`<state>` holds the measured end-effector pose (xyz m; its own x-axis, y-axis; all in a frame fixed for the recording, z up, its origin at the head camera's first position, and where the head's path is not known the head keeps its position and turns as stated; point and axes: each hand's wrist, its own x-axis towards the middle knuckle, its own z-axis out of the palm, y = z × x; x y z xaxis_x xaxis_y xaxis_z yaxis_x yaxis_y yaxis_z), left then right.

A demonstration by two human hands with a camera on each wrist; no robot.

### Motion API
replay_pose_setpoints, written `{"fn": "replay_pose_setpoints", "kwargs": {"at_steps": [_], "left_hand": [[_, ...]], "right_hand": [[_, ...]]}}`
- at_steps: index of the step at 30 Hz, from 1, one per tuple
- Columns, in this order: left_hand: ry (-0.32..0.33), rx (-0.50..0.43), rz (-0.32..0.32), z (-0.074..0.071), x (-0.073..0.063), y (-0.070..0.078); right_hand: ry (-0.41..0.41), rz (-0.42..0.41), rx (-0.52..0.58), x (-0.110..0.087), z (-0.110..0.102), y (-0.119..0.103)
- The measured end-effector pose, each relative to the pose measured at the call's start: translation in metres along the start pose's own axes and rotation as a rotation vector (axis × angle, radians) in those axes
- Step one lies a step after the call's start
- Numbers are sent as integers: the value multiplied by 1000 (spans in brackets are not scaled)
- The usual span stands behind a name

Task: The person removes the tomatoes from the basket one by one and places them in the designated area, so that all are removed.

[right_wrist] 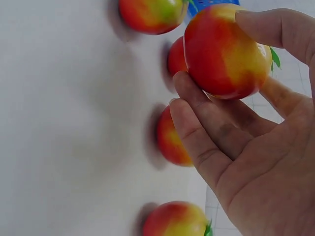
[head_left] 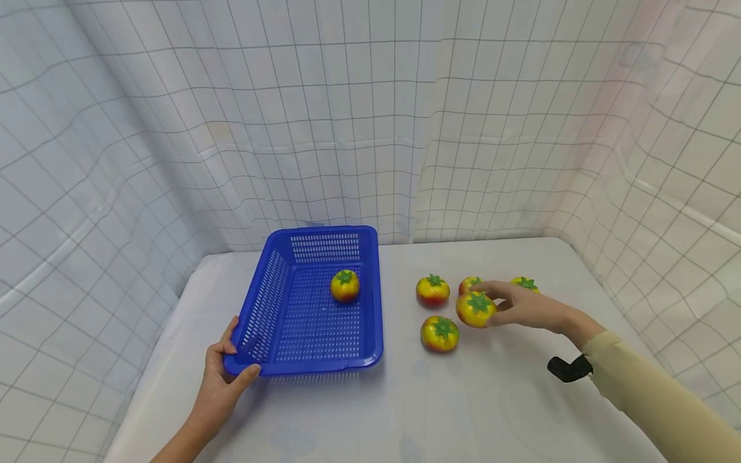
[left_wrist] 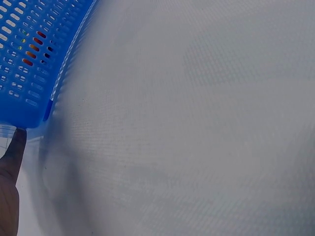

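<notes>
At the near left corner of a blue plastic basket [head_left: 324,366], my left hand [head_left: 219,379] grips the rim, thumb on the front side and fingers at the left side. One red-and-yellow persimmon [head_left: 345,286] with a green calyx sits inside, toward the basket's right. My right hand [head_left: 523,306] pinches another persimmon [head_left: 476,309] between thumb and fingers, above the table. The right wrist view shows this persimmon's red underside [right_wrist: 216,59], with the thumb [right_wrist: 275,29] on it. The left wrist view catches only a fingertip [left_wrist: 17,142] against the basket's corner [left_wrist: 24,115].
Several more persimmons lie on the white table right of the basket: one in front [head_left: 440,334], one behind it [head_left: 433,291], others partly hidden behind my right hand. White grid-patterned curtains [head_left: 370,128] enclose the back and both sides. Something black [head_left: 570,369] sticks out by my right cuff.
</notes>
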<state>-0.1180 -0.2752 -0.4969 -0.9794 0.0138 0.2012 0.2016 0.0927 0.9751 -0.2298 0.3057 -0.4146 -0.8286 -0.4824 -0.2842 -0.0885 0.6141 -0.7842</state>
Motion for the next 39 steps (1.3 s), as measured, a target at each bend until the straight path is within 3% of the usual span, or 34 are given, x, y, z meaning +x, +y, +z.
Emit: {"fn": "replay_pose_setpoints", "kwargs": {"at_steps": [26,39], "left_hand": [[-1,15,-10,0,0,0],[-1,29,-11,0,0,1]], "right_hand": [[-29,71,-40,-14,11,37],[-60,68,43,-15,15,40]]}}
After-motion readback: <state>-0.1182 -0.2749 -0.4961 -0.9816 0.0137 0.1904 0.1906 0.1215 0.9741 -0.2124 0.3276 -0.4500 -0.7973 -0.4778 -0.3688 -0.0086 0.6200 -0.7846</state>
